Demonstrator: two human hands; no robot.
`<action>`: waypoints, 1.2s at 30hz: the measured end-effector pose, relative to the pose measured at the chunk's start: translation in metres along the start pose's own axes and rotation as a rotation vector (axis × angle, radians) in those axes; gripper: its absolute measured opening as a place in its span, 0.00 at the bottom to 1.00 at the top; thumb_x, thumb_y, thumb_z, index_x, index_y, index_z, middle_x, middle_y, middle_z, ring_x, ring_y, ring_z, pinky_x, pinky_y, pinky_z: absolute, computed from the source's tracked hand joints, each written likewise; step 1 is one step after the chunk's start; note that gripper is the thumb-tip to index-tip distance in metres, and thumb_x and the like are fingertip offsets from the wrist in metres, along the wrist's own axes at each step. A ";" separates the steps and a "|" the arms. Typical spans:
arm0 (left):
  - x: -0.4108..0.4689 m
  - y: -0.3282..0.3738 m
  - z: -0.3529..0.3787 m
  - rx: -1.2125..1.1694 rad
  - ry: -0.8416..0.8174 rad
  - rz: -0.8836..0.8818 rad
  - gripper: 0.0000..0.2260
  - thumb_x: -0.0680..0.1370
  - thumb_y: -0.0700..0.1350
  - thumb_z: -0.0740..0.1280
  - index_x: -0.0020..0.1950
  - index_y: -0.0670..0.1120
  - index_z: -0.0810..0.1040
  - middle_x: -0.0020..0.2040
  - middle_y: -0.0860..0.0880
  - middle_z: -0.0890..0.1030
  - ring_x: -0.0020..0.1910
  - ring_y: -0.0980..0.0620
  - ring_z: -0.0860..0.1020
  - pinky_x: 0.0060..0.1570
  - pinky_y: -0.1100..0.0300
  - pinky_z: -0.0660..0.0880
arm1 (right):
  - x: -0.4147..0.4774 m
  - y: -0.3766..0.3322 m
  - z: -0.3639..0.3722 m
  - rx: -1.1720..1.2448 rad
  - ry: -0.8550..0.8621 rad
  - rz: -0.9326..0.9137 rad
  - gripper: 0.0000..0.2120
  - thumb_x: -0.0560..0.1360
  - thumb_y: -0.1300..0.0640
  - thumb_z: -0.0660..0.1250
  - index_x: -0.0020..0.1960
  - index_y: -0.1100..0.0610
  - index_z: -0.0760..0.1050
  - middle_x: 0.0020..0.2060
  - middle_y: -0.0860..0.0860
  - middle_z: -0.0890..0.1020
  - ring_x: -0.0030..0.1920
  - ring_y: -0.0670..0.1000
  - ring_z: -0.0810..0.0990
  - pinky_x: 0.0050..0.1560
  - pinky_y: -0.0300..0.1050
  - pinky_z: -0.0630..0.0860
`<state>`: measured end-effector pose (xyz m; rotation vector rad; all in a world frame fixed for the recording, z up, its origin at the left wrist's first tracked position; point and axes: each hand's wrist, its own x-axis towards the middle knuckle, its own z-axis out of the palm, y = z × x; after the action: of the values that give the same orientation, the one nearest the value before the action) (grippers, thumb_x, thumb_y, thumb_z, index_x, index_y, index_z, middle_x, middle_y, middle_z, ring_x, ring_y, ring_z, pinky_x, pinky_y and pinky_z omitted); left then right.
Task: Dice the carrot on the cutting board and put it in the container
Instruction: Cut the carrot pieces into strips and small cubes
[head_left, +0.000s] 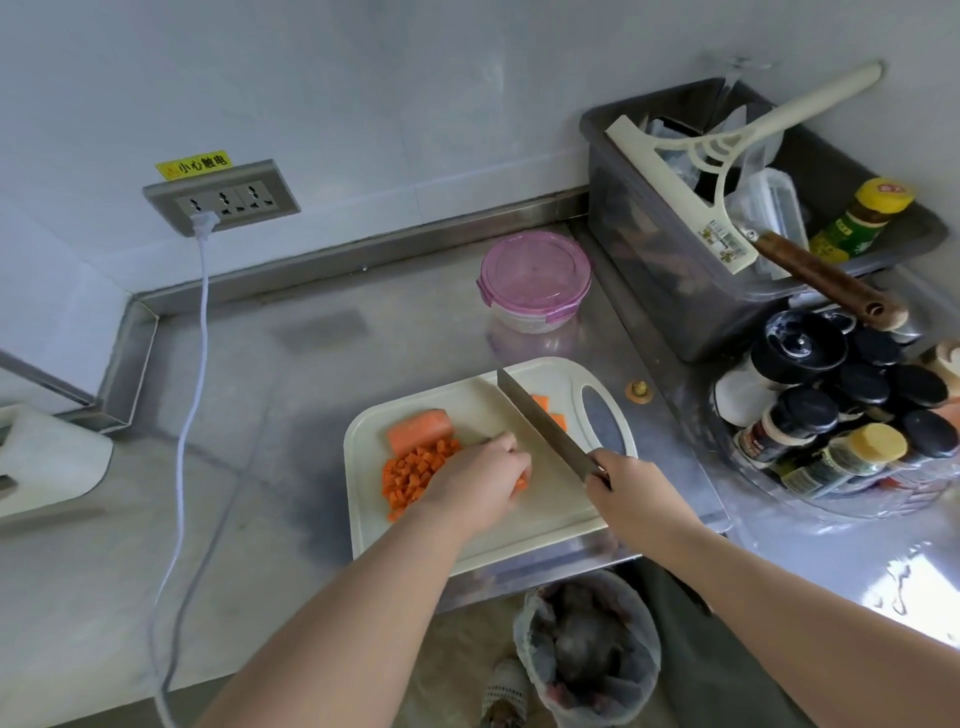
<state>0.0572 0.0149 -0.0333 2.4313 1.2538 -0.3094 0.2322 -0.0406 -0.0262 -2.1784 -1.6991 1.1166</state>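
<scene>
Steel counter (260, 364), cutting board (545, 525) at front edge: left hand (478, 478) curled on carrot piece (521, 484), right hand (631, 488) gripping knife (540, 421) just right, blade front-to-back.

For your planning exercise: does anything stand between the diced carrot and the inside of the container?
Yes: the pink lid sits on the container, closing it. Nothing else visible lies on the counter between it and the diced carrot.

Right hand (626, 486) grips knife (540, 423); left hand (480, 475) rests on carrot dice (413, 475).

Matt white plastic cutting board (467, 525); shiny steel knife (540, 423); brushed steel counter (260, 364).
</scene>
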 end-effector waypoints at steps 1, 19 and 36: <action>0.003 0.000 0.000 -0.024 0.013 0.009 0.11 0.77 0.40 0.64 0.59 0.46 0.75 0.56 0.49 0.71 0.48 0.47 0.77 0.43 0.53 0.74 | 0.000 -0.001 0.000 0.006 0.004 -0.008 0.08 0.80 0.59 0.54 0.48 0.52 0.71 0.30 0.48 0.73 0.30 0.48 0.71 0.29 0.41 0.66; 0.002 -0.001 0.016 -0.050 0.256 -0.264 0.10 0.79 0.50 0.63 0.57 0.47 0.75 0.55 0.49 0.79 0.55 0.48 0.77 0.58 0.54 0.68 | -0.010 -0.006 0.027 -0.012 -0.038 -0.042 0.11 0.82 0.56 0.53 0.59 0.54 0.72 0.46 0.51 0.79 0.40 0.47 0.77 0.36 0.38 0.74; 0.017 -0.008 0.005 0.028 0.174 -0.208 0.11 0.79 0.51 0.64 0.52 0.43 0.77 0.50 0.45 0.80 0.50 0.45 0.79 0.44 0.57 0.68 | 0.002 -0.016 0.017 -0.145 -0.048 -0.100 0.07 0.82 0.57 0.52 0.52 0.53 0.69 0.36 0.48 0.71 0.33 0.45 0.69 0.29 0.36 0.62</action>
<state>0.0603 0.0289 -0.0459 2.3965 1.5930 -0.1759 0.2091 -0.0386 -0.0302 -2.1361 -1.9433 1.0593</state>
